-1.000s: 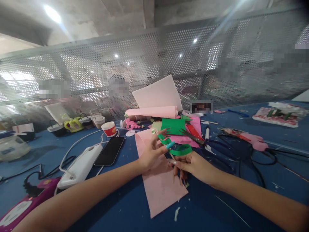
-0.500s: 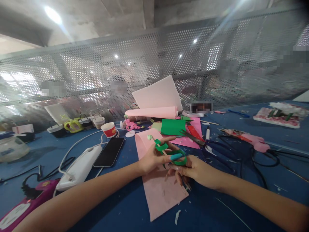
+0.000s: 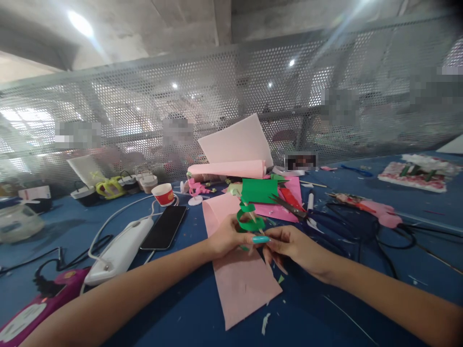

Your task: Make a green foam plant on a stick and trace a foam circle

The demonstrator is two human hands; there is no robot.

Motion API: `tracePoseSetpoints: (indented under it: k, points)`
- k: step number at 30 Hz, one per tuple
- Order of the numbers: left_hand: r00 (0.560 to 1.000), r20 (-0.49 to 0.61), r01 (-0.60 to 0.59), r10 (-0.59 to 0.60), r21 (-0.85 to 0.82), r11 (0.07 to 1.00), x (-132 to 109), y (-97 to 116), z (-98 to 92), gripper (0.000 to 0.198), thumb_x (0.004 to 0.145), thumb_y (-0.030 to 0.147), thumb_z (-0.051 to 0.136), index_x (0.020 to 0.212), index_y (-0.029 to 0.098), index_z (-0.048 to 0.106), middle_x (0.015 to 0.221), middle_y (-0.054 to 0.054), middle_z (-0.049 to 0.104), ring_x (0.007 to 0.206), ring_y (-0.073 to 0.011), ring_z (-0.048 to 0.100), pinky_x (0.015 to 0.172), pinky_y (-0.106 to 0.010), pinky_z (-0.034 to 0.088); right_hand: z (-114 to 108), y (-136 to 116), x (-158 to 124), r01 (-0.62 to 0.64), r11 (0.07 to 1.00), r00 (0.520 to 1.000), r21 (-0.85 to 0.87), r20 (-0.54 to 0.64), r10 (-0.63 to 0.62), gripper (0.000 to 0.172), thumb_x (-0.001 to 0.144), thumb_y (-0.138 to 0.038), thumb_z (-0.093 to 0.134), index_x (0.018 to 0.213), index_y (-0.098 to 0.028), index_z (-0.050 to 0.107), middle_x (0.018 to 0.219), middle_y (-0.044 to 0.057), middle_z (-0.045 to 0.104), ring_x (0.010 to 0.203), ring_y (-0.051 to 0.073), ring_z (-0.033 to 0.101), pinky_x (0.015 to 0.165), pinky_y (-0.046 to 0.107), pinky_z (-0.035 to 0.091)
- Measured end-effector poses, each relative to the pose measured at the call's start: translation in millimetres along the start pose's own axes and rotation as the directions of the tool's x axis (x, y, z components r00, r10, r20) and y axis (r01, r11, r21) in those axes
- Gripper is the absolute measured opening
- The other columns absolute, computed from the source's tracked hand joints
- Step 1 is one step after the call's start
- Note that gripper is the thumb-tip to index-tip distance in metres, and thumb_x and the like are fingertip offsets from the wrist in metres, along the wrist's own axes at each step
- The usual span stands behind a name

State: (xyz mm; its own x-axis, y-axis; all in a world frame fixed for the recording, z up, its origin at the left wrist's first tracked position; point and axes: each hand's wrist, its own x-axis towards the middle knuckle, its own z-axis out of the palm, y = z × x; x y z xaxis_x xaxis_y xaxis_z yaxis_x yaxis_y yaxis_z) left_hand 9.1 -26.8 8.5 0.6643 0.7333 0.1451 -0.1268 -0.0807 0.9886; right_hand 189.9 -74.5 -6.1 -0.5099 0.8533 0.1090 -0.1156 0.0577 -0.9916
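Note:
My left hand (image 3: pixel 227 237) is closed in a pinch on a thin pale stick (image 3: pixel 252 214), a blue-green nail showing on the thumb. Loose curls of a green strip (image 3: pixel 249 224) wind around the stick, and a pale green bit sits at its upper end. The stick tilts, its lower end at the fingertips of my right hand (image 3: pixel 289 246), which are pinched together on it. Beneath both hands lies a pale pink sheet (image 3: pixel 249 294) on the blue table. A green sheet (image 3: pixel 259 190) is just beyond them.
Scissors (image 3: pixel 314 219) lie open at the right, near a pink glue gun (image 3: pixel 379 212) with a black cable. On the left are a phone (image 3: pixel 164 227), a white power strip (image 3: pixel 119 250) and a red paper cup (image 3: pixel 163 195). A pink roll (image 3: pixel 227 168) lies at the back.
The green strip's loop has shifted left, from beside my right hand to around the stick above my left hand. My right hand's fingers have drawn together at the stick's lower end.

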Motion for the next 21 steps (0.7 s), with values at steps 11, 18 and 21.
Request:
tracePoseSetpoints:
  k: [11,18,21]
  points:
    - [0.987,-0.131,-0.08,0.092,0.098,0.992,4.5,-0.4,0.8,0.034,0.066,0.04,0.077,0.081,0.011,0.07,0.066,-0.002,0.061,0.054,-0.0073,0.05,0.046,-0.019,0.035,-0.5,-1.4,2.4,-0.013,0.986,0.991,0.165,-0.132,0.036,0.031,0.073,-0.046,0.074,0.078,-0.016,0.068,0.062,0.0,0.064,0.04,0.005,0.05,0.039,0.018,0.044]
    - [0.978,-0.205,-0.018,0.022,0.023,1.0,3.4,-5.1,-1.0,0.051,0.059,0.034,0.083,0.105,0.018,0.068,0.087,-0.006,0.068,0.067,-0.0114,0.058,0.05,-0.018,0.041,-3.3,2.3,4.8,-0.011,0.963,0.979,0.27,-0.194,0.065,0.033,0.065,-0.044,0.08,0.077,-0.015,0.068,0.064,0.001,0.066,0.04,0.005,0.052,0.041,0.019,0.047]
    - [0.99,-0.14,-0.004,0.007,0.019,1.0,3.3,-5.2,-2.3,0.052,0.06,0.03,0.083,0.108,0.018,0.068,0.089,-0.007,0.068,0.068,-0.0113,0.057,0.051,-0.019,0.04,-4.6,4.7,5.0,-0.007,0.961,0.977,0.276,-0.202,0.065,0.032,0.065,-0.042,0.081,0.075,-0.015,0.066,0.064,0.001,0.067,0.041,0.006,0.053,0.043,0.02,0.048]
